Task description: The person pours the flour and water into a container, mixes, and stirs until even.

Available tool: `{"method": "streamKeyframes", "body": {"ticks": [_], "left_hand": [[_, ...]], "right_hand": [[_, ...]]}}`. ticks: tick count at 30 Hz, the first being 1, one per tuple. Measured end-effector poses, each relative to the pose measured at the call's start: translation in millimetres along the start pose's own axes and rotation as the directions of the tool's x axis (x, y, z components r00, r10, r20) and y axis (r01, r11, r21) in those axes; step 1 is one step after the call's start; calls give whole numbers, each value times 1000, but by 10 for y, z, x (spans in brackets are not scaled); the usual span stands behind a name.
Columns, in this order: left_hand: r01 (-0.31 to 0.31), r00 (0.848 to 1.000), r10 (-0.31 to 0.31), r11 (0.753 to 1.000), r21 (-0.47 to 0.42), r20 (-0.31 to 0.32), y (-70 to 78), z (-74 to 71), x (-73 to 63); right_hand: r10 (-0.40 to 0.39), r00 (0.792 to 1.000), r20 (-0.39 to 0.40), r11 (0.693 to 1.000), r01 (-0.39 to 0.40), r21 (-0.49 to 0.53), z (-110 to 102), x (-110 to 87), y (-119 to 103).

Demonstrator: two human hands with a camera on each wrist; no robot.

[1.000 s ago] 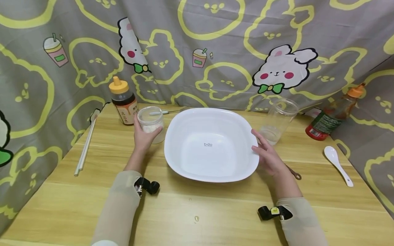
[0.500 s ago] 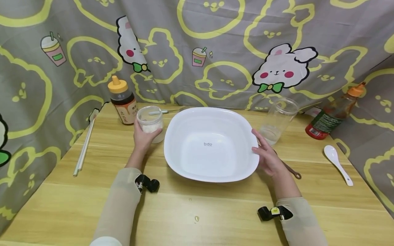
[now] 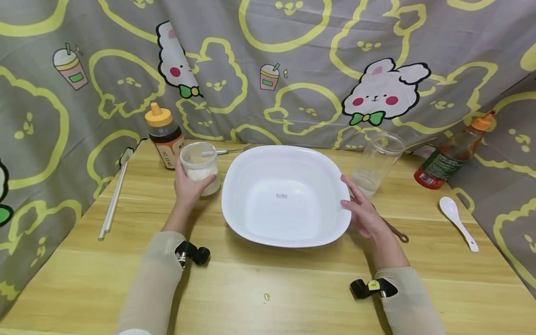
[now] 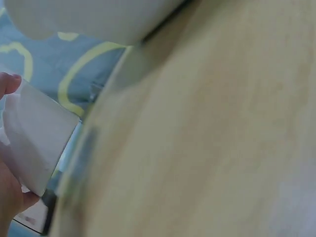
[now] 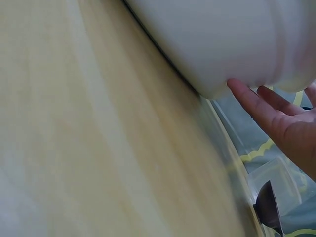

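Note:
In the head view my left hand point(image 3: 188, 186) grips a clear jar point(image 3: 199, 160) partly filled with white powder, left of a white basin point(image 3: 284, 223). Fingers and thumb wrap its sides, as the left wrist view also shows with the jar point(image 4: 42, 133). Whether its base touches the table is hard to tell. My right hand point(image 3: 366, 211) touches the basin's right side with extended fingers; in the right wrist view these fingers point(image 5: 254, 103) lie against the outer wall of the basin point(image 5: 222, 39). The basin has nothing in it but a printed mark.
A yellow-capped bottle point(image 3: 164, 139) of dark syrup and chopsticks point(image 3: 113, 204) are at left. A grey-handled utensil point(image 3: 219, 152) lies behind the jar. At right stand a clear container point(image 3: 374, 167) with some liquid, a red-sauce bottle point(image 3: 452, 156), a white spoon point(image 3: 458, 223) and a dark ladle point(image 3: 395, 230).
My left hand has shifted slightly left with the jar in its grip, nearer the syrup bottle. The right hand and basin have stayed put; the view has drifted slightly.

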State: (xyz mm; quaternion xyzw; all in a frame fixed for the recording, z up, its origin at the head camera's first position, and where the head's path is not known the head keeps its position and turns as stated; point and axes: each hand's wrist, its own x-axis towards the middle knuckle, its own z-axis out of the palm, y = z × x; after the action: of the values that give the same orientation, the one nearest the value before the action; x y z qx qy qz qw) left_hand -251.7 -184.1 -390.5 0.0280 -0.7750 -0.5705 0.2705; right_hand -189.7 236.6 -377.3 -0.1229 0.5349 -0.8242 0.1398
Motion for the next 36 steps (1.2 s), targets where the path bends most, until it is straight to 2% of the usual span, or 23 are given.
{"method": "streamKeyframes", "body": {"ticks": [1, 8, 10, 13, 19, 21, 27, 31, 36], "left_hand": [[-6, 1000, 6, 1000, -4, 11, 45, -24, 8], [-93, 992, 94, 996, -8, 89, 632, -181, -68], [-129, 986, 129, 992, -9, 107, 708, -211, -64], [-165, 977, 163, 986, 2, 135, 744, -251, -36], [-184, 972, 162, 975, 123, 167, 649, -273, 57], [-204, 967, 176, 969, 141, 186, 644, -266, 72], [-258, 941, 207, 950, 173, 267, 710, -262, 92], [-295, 917, 222, 937, 187, 332, 813, -243, 111], [-361, 885, 246, 900, 247, 395, 963, -222, 147]], "right_hand": [[0, 1000, 2, 1000, 0, -7, -3, 2, 0], [-10, 1000, 8, 999, 11, -44, -18, 13, -7], [-5, 1000, 5, 999, 5, -46, -18, 18, -13], [4, 1000, -2, 999, -4, -51, -15, 25, -16], [9, 1000, -14, 998, -10, -63, -10, 24, -7], [10, 1000, -19, 998, -11, -60, -10, 17, -4], [27, 999, -23, 998, -28, -51, -6, 11, 8], [34, 999, -33, 998, -35, -55, -8, 8, 3], [34, 999, -36, 996, -37, -79, -9, 12, -14]]}}
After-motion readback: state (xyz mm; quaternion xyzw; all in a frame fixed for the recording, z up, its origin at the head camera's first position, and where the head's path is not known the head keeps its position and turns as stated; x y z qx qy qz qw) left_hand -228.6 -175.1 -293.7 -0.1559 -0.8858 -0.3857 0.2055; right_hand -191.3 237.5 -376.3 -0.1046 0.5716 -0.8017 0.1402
